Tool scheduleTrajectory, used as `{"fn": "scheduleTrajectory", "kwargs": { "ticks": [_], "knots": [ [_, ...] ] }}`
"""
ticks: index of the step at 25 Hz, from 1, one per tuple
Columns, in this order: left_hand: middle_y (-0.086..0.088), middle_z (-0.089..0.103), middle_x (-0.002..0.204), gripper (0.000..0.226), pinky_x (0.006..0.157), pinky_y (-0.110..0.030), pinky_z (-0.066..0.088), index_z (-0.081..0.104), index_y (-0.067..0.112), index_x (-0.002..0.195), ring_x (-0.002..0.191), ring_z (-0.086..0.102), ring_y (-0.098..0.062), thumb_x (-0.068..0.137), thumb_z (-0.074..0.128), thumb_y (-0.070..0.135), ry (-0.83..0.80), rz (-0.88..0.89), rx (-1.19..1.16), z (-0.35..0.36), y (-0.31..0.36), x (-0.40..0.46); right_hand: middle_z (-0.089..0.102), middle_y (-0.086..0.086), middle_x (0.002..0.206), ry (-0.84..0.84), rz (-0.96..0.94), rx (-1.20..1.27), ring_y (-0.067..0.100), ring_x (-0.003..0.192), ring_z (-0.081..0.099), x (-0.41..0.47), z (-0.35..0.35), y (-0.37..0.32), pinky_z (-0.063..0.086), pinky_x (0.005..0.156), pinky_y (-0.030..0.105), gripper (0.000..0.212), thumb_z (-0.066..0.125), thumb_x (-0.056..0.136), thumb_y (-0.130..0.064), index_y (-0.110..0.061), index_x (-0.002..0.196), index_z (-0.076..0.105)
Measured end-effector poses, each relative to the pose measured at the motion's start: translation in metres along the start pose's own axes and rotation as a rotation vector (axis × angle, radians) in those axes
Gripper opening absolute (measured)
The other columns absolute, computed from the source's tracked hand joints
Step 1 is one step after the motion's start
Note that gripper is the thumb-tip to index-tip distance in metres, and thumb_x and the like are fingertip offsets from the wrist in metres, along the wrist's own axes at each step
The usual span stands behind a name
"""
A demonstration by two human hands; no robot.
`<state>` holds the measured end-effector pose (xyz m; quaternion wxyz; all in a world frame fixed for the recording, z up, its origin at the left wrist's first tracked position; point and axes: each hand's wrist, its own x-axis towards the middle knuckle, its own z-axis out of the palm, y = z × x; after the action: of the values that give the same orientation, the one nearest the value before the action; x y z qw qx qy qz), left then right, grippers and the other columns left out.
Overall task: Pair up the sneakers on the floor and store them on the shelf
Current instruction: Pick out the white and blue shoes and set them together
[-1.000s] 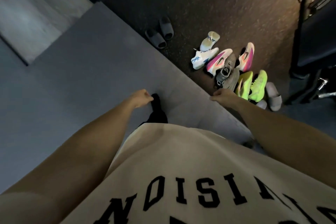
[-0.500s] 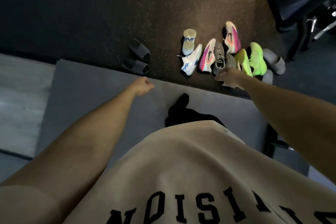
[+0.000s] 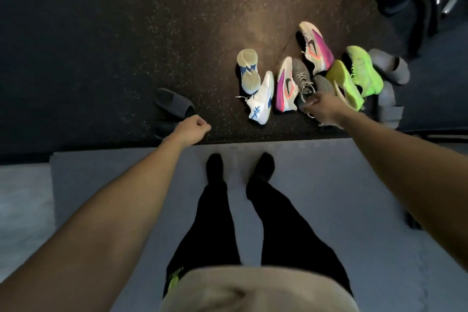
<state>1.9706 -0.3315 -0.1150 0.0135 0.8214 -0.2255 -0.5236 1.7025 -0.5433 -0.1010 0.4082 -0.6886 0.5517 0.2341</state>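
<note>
Grey sneakers (image 3: 302,81) lie jumbled among brighter pairs as your right hand (image 3: 321,106) clamps one's heel; tangled laces could drag neighbours. Your left hand (image 3: 192,129) is fisted, empty.

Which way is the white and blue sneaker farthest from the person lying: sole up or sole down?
Sole up. The farther white and blue sneaker shows its pale tread with blue patches to the camera, while its mate beside it shows its upper and laces.

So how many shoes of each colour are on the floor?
White and blue sneakers: 2
Pink sneakers: 2
Grey sneakers: 2
Neon yellow-green sneakers: 2
Dark slides: 2
Grey slides: 2
Total: 12
</note>
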Motion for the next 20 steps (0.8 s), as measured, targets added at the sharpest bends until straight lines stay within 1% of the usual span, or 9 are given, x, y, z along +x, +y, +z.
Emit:
{"fn": "scheduleTrajectory", "kwargs": {
  "ticks": [2, 4, 6, 10, 13, 15, 16, 18, 20],
  "knots": [
    [0.001, 0.057, 0.114, 0.023, 0.085, -0.035, 0.045, 0.057, 0.024, 0.108, 0.100, 0.053, -0.019, 0.095, 0.051, 0.042, 0.012, 0.001, 0.030, 0.002, -0.006, 0.068, 0.062, 0.011, 0.127, 0.018, 0.015, 0.006, 0.030, 0.116, 0.057, 0.052, 0.027, -0.001, 0.044, 0.098, 0.036, 0.044, 0.062, 0.089, -0.037, -0.009, 0.122, 0.061],
    [-0.001, 0.059, 0.114, 0.022, 0.087, -0.036, 0.045, 0.058, 0.023, 0.107, 0.102, 0.055, -0.020, 0.095, 0.053, 0.041, 0.018, 0.011, 0.053, 0.013, -0.012, 0.138, 0.062, 0.011, 0.127, 0.046, 0.022, -0.002, 0.030, 0.117, 0.056, 0.106, 0.056, 0.004, 0.043, 0.096, 0.034, 0.044, 0.063, 0.088, -0.037, -0.009, 0.122, 0.061],
    [-0.001, 0.060, 0.114, 0.022, 0.089, -0.036, 0.045, 0.058, 0.022, 0.109, 0.103, 0.056, -0.021, 0.095, 0.053, 0.039, 0.031, 0.040, 0.071, 0.025, -0.020, 0.206, 0.062, 0.012, 0.128, 0.078, 0.025, -0.004, 0.030, 0.117, 0.057, 0.163, 0.087, 0.014, 0.043, 0.096, 0.034, 0.043, 0.062, 0.089, -0.036, -0.010, 0.123, 0.060],
    [-0.001, 0.060, 0.110, 0.023, 0.083, -0.034, 0.043, 0.057, 0.021, 0.112, 0.096, 0.054, -0.019, 0.097, 0.051, 0.036, 0.052, 0.100, 0.131, 0.056, -0.032, 0.321, 0.062, 0.013, 0.127, 0.089, -0.006, -0.008, 0.029, 0.114, 0.058, 0.252, 0.153, 0.034, 0.044, 0.094, 0.034, 0.044, 0.061, 0.091, -0.035, -0.007, 0.125, 0.059],
    [0.000, 0.058, 0.110, 0.027, 0.083, -0.031, 0.041, 0.057, 0.021, 0.120, 0.097, 0.053, -0.017, 0.097, 0.050, 0.035, 0.049, 0.158, 0.137, 0.086, -0.041, 0.403, 0.062, 0.010, 0.128, 0.083, -0.070, -0.034, 0.026, 0.112, 0.059, 0.314, 0.214, 0.047, 0.047, 0.092, 0.034, 0.044, 0.058, 0.092, -0.037, -0.009, 0.126, 0.058],
    [0.000, 0.058, 0.111, 0.029, 0.085, -0.031, 0.040, 0.057, 0.019, 0.122, 0.101, 0.054, -0.018, 0.098, 0.051, 0.033, 0.057, 0.213, 0.128, 0.099, -0.045, 0.450, 0.063, 0.007, 0.124, 0.094, -0.102, -0.064, 0.024, 0.107, 0.061, 0.348, 0.249, 0.050, 0.051, 0.091, 0.040, 0.046, 0.054, 0.091, -0.047, -0.014, 0.123, 0.056],
    [0.000, 0.058, 0.109, 0.028, 0.086, -0.031, 0.040, 0.057, 0.019, 0.122, 0.101, 0.054, -0.018, 0.098, 0.051, 0.033, 0.067, 0.237, 0.117, 0.103, -0.045, 0.468, 0.065, 0.004, 0.119, 0.113, -0.102, -0.098, 0.023, 0.102, 0.062, 0.361, 0.263, 0.050, 0.053, 0.087, 0.041, 0.050, 0.052, 0.089, -0.055, -0.017, 0.121, 0.056],
    [0.001, 0.059, 0.105, 0.027, 0.089, -0.032, 0.042, 0.060, 0.019, 0.120, 0.103, 0.056, -0.019, 0.097, 0.053, 0.031, 0.095, 0.281, 0.083, 0.114, -0.043, 0.510, 0.065, 0.000, 0.107, 0.205, -0.109, -0.207, 0.023, 0.092, 0.063, 0.389, 0.289, 0.051, 0.053, 0.076, 0.039, 0.058, 0.048, 0.083, -0.068, -0.019, 0.113, 0.056],
    [0.002, 0.062, 0.106, 0.026, 0.095, -0.032, 0.046, 0.063, 0.021, 0.118, 0.104, 0.059, -0.019, 0.096, 0.054, 0.030, 0.140, 0.321, 0.045, 0.125, -0.038, 0.548, 0.063, -0.001, 0.100, 0.346, -0.157, -0.324, 0.025, 0.082, 0.063, 0.412, 0.308, 0.050, 0.049, 0.066, 0.035, 0.061, 0.049, 0.080, -0.073, -0.018, 0.104, 0.052]
  ]
}}
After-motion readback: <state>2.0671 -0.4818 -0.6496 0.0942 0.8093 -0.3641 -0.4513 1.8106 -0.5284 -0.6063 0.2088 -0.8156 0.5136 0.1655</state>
